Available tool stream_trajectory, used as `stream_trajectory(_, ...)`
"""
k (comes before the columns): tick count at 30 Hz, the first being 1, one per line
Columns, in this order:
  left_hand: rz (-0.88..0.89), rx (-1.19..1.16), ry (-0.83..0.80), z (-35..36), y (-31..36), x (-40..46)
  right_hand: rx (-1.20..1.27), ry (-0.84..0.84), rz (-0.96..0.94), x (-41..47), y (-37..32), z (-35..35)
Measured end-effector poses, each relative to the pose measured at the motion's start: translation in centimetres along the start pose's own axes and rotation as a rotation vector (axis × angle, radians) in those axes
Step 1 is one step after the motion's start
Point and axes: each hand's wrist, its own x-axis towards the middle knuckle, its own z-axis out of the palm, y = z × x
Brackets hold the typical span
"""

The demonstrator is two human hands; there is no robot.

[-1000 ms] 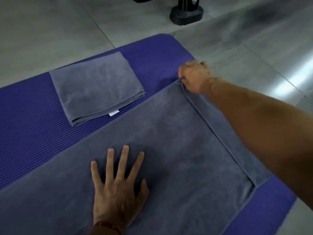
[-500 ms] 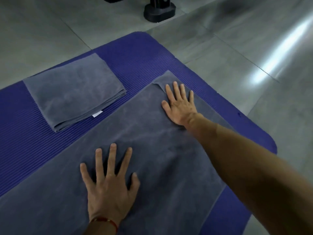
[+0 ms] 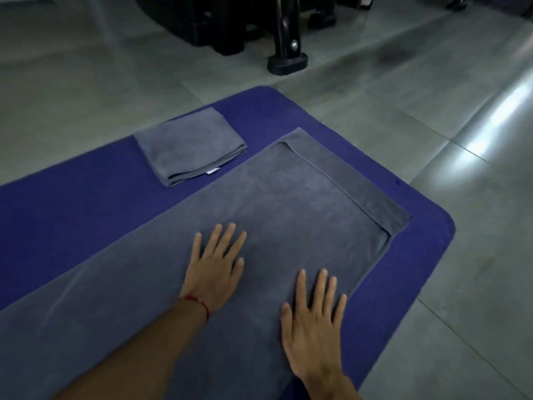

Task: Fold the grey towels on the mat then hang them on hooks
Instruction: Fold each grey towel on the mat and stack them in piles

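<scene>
Both hands flat, our left hand (image 3: pixel 215 271) and right hand (image 3: pixel 313 319) grasp nothing; we should smooth the large towel (image 3: pixel 288 197) outward (top layer sits short) before folding.

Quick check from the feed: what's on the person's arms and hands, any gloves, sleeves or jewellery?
No gloves. Both forearms are bare as far as the view shows, with no sleeves in sight. The left hand has a thin red string bracelet at the wrist. The right hand shows no rings, watch or band.
</scene>
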Motion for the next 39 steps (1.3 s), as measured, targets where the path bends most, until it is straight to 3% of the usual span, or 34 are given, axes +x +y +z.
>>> stream_trajectory(2,0.064,0.034,-0.004,0.5,-2.7,-7.6,0.016,-0.003,-0.057,-2.9,-2.5,0.8)
stream_trajectory(4,0.022,0.043,-0.008,1.2,-5.8,-17.4,0.011,-0.027,-0.228,-6.1,-5.8,1.3)
stream_trajectory(8,-0.280,0.058,-0.057,2.1,-12.0,-34.3,0.020,-0.137,-0.761,-13.5,-12.9,2.8)
stream_trajectory(14,-0.499,-0.039,-0.090,0.3,-17.1,-44.6,0.026,-0.354,-1.194,-24.2,-20.1,4.7)
stream_trajectory(21,-0.680,-0.304,0.083,-0.9,-25.8,-37.6,-0.105,-0.590,-1.172,-28.1,-24.3,5.0)
stream_trajectory(25,-0.832,-0.397,-0.068,-3.0,-29.2,-32.5,-0.114,-0.578,-1.127,-28.7,-24.5,5.2)
stream_trajectory(30,-0.944,-0.520,-0.023,-4.7,-32.0,-29.1,-0.019,-0.468,-1.087,-28.7,-24.8,4.8)
stream_trajectory(33,-1.072,-0.763,0.057,-4.7,-32.2,-28.9,0.234,-0.435,-1.053,-27.7,-24.1,4.1)
stream_trajectory(35,-1.101,-0.854,0.086,-5.0,-31.9,-29.1,0.522,-0.493,-0.901,-25.9,-23.5,3.2)
stream_trajectory(39,-1.003,-0.907,0.194,-7.2,-30.3,-28.4,0.844,-0.564,-0.673,-19.5,-21.3,-1.5)
